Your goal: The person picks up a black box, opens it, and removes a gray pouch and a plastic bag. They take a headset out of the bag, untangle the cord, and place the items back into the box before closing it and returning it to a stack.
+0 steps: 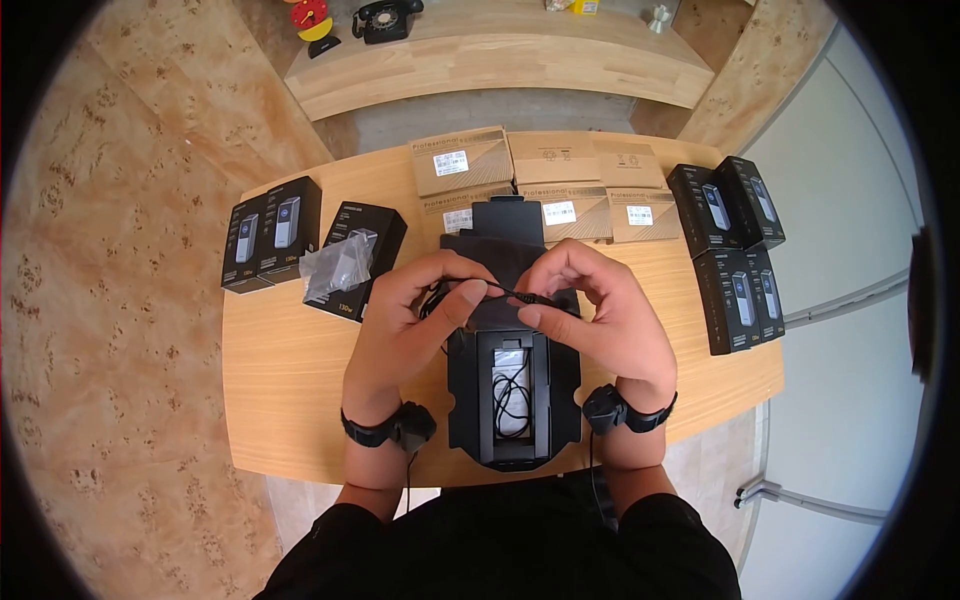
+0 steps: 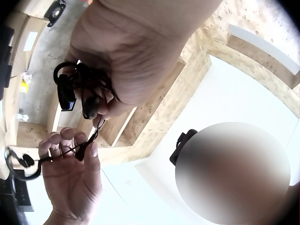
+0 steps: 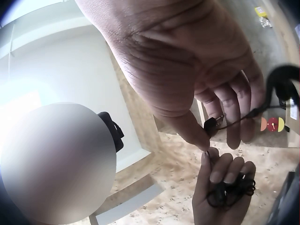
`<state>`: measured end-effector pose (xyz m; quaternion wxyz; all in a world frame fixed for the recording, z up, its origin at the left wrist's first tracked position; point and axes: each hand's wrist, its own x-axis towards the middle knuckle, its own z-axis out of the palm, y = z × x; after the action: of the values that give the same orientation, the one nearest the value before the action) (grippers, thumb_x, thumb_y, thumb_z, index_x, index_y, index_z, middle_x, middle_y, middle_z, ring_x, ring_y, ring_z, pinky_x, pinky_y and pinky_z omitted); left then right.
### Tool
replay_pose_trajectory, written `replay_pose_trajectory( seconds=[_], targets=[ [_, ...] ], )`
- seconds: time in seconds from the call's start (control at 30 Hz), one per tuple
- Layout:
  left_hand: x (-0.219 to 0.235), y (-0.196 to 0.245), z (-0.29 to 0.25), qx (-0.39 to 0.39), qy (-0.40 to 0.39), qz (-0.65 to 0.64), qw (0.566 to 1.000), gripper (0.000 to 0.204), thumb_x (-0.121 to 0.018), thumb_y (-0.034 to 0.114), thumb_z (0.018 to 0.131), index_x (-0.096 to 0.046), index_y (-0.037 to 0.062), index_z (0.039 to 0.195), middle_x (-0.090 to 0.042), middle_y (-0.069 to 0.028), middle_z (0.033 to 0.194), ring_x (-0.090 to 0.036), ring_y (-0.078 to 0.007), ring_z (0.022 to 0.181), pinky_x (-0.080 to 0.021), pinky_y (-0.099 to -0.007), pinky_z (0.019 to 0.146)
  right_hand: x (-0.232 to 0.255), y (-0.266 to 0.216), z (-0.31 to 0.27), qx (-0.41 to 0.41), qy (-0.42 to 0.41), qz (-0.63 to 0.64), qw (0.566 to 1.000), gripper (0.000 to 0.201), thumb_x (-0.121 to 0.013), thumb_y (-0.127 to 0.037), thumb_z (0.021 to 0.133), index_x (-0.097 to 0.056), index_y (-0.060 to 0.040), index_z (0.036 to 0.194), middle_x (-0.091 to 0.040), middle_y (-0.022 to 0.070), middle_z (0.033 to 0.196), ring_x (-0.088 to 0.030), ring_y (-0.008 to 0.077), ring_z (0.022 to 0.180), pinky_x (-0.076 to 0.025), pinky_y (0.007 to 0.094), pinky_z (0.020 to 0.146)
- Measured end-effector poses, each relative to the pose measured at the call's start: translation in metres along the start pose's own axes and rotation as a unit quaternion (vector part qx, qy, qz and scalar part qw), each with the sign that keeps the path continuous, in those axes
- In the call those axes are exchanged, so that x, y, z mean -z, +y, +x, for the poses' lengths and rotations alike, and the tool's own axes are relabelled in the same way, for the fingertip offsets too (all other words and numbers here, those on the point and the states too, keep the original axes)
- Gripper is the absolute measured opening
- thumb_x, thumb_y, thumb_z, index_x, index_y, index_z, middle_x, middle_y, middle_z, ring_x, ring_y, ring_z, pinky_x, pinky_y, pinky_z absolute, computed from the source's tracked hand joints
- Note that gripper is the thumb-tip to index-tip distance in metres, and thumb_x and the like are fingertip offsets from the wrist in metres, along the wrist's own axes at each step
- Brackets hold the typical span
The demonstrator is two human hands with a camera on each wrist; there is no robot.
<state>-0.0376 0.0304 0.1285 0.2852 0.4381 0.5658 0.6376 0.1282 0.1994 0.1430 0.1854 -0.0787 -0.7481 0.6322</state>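
My left hand (image 1: 410, 325) grips a bundled black cable (image 2: 84, 77), its loops and small dark plugs lying in the curled fingers. Facing it, my right hand (image 1: 620, 320) pinches another stretch of the cable near a small black piece (image 3: 211, 124). A thin length spans the two hands. On the right hand's far side, a curved black hook-shaped part (image 2: 28, 176) hangs from the cable. Below both hands lies an opened black box (image 1: 462, 400), holding a coiled black cable (image 1: 512, 408) over white paper.
Black boxes (image 1: 290, 222) stand on the left, one with a clear plastic bag (image 1: 338, 264) on it. More black boxes (image 1: 735, 290) stand at right. Brown cardboard boxes (image 1: 552, 160) are stacked at the table's back. Behind is a wooden shelf (image 1: 500, 75) with a black telephone (image 1: 384, 20).
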Motion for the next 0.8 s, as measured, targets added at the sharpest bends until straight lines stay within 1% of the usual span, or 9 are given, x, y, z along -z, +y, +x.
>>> replay_pose_trajectory(
  seconds=[0.07,0.17,0.27,0.37,0.47,0.57,0.67,0.77,0.8],
  targets=[
    [0.0005,-0.0001,0.0001,0.0,-0.003,0.005,1.0,0.014,-0.069,0.01,0.102,-0.073,-0.0018,0.108,-0.074,-0.0064,0.098,-0.064,-0.0092,0.081,-0.051,-0.0242,0.069,-0.0017,0.0023,0.0011,0.027,-0.001,0.004,1.0,0.021,-0.079,0.003,0.088,-0.063,-0.0027,0.1,-0.07,0.0016,0.096,-0.065,0.0086,0.091,-0.053,0.0268,0.084],
    [0.0023,-0.0009,0.0007,-0.001,-0.009,0.016,1.0,0.014,-0.069,0.01,0.102,-0.074,-0.002,0.107,-0.074,-0.0066,0.098,-0.064,-0.0091,0.081,-0.051,-0.0243,0.069,-0.0024,0.0048,0.0017,0.015,0.015,0.021,1.0,0.025,-0.081,0.003,0.085,-0.062,-0.004,0.1,-0.068,0.0009,0.095,-0.062,0.0083,0.087,-0.052,0.0262,0.083],
    [0.0017,-0.0006,0.0011,-0.001,-0.01,0.025,1.0,0.014,-0.068,0.01,0.102,-0.074,-0.0021,0.107,-0.075,-0.0068,0.098,-0.063,-0.009,0.08,-0.051,-0.0245,0.069,0.0007,0.0079,0.001,0.002,0.021,-0.017,1.0,0.026,-0.081,0.004,0.083,-0.063,-0.0047,0.1,-0.067,0.0,0.094,-0.06,0.0087,0.086,-0.05,0.0258,0.081],
    [-0.0002,0.0003,0.0013,0.0,-0.003,0.034,0.999,0.013,-0.068,0.009,0.102,-0.074,-0.0021,0.107,-0.075,-0.0069,0.098,-0.063,-0.0092,0.079,-0.052,-0.0247,0.069,0.0,0.0092,0.0026,0.044,0.041,-0.052,0.997,0.027,-0.082,0.004,0.081,-0.064,-0.0048,0.099,-0.065,-0.0007,0.093,-0.058,0.0092,0.085,-0.049,0.0256,0.079],
    [0.0004,-0.0006,0.0017,0.001,-0.006,0.048,0.999,0.013,-0.068,0.008,0.102,-0.073,-0.0021,0.107,-0.076,-0.007,0.098,-0.064,-0.0098,0.08,-0.052,-0.0248,0.07,0.0012,0.0097,0.0027,0.037,0.044,-0.06,0.997,0.027,-0.083,0.005,0.079,-0.066,-0.0046,0.099,-0.064,-0.0008,0.092,-0.058,0.0095,0.086,-0.049,0.0256,0.079],
    [0.0006,-0.0011,0.002,0.0,-0.013,0.049,0.999,0.013,-0.068,0.008,0.102,-0.073,-0.0021,0.107,-0.076,-0.0071,0.098,-0.065,-0.0104,0.082,-0.053,-0.0248,0.07,0.001,0.0089,0.0021,0.038,0.037,-0.047,0.998,0.028,-0.083,0.004,0.079,-0.067,-0.0046,0.1,-0.064,-0.0007,0.093,-0.056,0.0094,0.083,-0.048,0.0254,0.077],
    [0.0,0.0006,0.0018,-0.001,-0.011,0.044,0.999,0.013,-0.068,0.008,0.102,-0.073,-0.0022,0.107,-0.076,-0.0073,0.097,-0.066,-0.0108,0.084,-0.053,-0.0246,0.07,0.0016,0.0087,0.0017,0.031,0.021,-0.074,0.997,0.028,-0.084,0.003,0.08,-0.067,-0.0048,0.101,-0.063,-0.0015,0.09,-0.054,0.0086,0.079,-0.046,0.0248,0.072],
    [-0.0012,0.0034,0.0006,0.005,0.003,0.039,0.999,0.013,-0.068,0.008,0.102,-0.074,-0.0024,0.107,-0.076,-0.0072,0.096,-0.068,-0.0111,0.086,-0.053,-0.0244,0.071,0.0002,0.0029,0.0001,-0.007,-0.002,-0.029,1.0,0.025,-0.082,0.002,0.083,-0.068,-0.0043,0.103,-0.062,-0.0022,0.085,-0.051,0.0076,0.074,-0.045,0.0242,0.069],
    [-0.0007,0.0051,0.0004,0.008,0.007,0.041,0.999,0.013,-0.068,0.008,0.102,-0.074,-0.0025,0.107,-0.076,-0.0072,0.096,-0.068,-0.0113,0.087,-0.053,-0.0246,0.072,0.0007,0.0022,0.0001,-0.015,-0.009,-0.032,0.999,0.024,-0.081,0.002,0.085,-0.068,-0.0041,0.104,-0.062,-0.0023,0.083,-0.051,0.0072,0.073,-0.044,0.0241,0.068]
  ],
)
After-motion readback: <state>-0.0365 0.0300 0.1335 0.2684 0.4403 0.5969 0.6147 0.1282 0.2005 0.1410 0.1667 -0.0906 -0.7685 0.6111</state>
